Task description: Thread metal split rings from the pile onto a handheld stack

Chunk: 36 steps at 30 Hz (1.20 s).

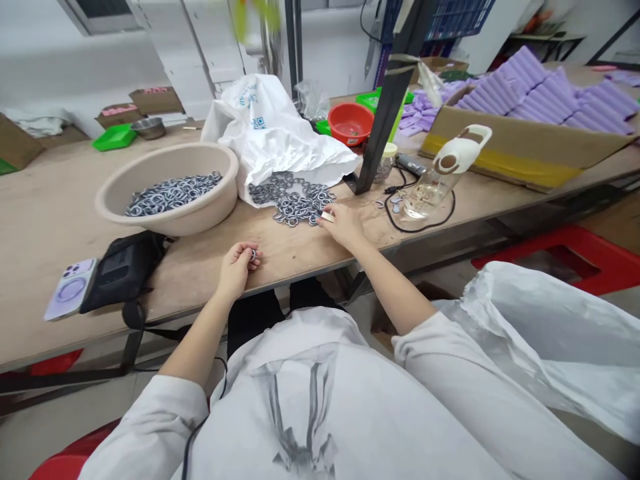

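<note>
My left hand is closed near the table's front edge, with a small grey metal ring pinched in its fingers. At the right edge of a loose pile of grey metal rings is my right hand, its fingers drawn together. A small whitish piece shows at those fingertips; whether it is held or worn on a finger I cannot tell. Behind the pile, more rings spill from the mouth of a white sack. To the left, a beige basin holds many similar rings.
A black pouch and a phone lie at left. Right of the black metal post stand a jar, a clear bottle and a cable. A cardboard box holds purple pieces. An orange bowl sits behind.
</note>
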Tool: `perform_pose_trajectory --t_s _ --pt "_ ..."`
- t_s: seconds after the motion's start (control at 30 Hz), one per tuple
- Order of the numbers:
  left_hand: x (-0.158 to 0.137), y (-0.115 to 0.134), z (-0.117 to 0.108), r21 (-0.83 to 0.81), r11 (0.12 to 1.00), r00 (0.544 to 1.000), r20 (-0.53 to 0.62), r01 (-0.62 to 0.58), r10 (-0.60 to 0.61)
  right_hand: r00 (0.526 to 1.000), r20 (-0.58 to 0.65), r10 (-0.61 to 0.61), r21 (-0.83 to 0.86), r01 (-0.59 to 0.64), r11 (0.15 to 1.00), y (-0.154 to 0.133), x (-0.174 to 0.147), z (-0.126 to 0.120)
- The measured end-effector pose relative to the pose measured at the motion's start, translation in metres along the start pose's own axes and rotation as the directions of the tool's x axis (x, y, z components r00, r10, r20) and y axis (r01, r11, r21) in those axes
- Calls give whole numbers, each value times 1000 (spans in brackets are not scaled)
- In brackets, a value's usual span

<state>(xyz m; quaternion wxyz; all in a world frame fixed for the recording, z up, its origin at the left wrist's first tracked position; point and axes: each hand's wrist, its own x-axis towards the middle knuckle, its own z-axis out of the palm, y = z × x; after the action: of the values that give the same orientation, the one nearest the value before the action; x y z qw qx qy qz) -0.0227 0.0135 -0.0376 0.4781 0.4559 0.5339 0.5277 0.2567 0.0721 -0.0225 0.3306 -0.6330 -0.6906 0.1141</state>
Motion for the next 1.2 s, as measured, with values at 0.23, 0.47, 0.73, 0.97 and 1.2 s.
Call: perform_pose_trajectory --t_s 0.23,0.47,0.73,0.97,1.2 --pt "-3 -2 -2 2 1000 1000 14 27 -27 988 154 -31 -57 40 998 -13 32 31" --pt "50 17 31 551 785 956 229 -284 185 996 34 -80 21 79 997 7 59 24" --pt "100 11 81 842 222 868 455 -492 199 999 39 -36 -52 38 998 11 85 45" --pt "52 14 20 824 208 850 504 -526 154 936 217 -279 -36 293 955 -24 57 51" --pt "31 28 4 651 617 894 378 -442 241 913 355 -200 606 -62 793 -57 30 50"
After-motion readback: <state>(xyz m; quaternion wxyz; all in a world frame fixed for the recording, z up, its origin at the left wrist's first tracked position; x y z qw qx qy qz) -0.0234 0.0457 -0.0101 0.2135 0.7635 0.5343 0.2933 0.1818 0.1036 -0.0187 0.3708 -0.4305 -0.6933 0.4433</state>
